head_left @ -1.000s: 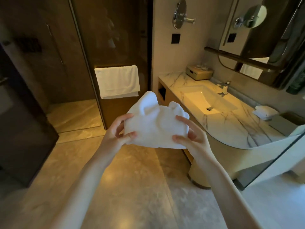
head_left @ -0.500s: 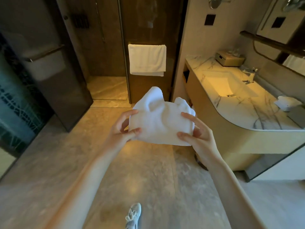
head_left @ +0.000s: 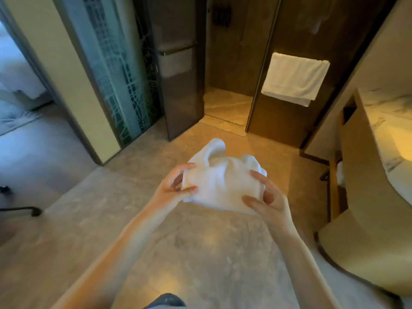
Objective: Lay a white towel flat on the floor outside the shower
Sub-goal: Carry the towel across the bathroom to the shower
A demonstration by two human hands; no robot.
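two hands (head_left: 171,188) (head_left: 267,198) gripping bunched white towel (head_left: 219,184)

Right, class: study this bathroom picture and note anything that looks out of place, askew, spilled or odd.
Nothing is spilled or damaged. The one untidy thing is the white towel, bunched and creased between the left hand and right hand, held above the floor and not yet laid flat.

Stone floor (head_left: 200,253) reflecting warm light
A curved vanity base (head_left: 356,253) is standing on it at right; a dark leg (head_left: 24,210) is resting at far left.
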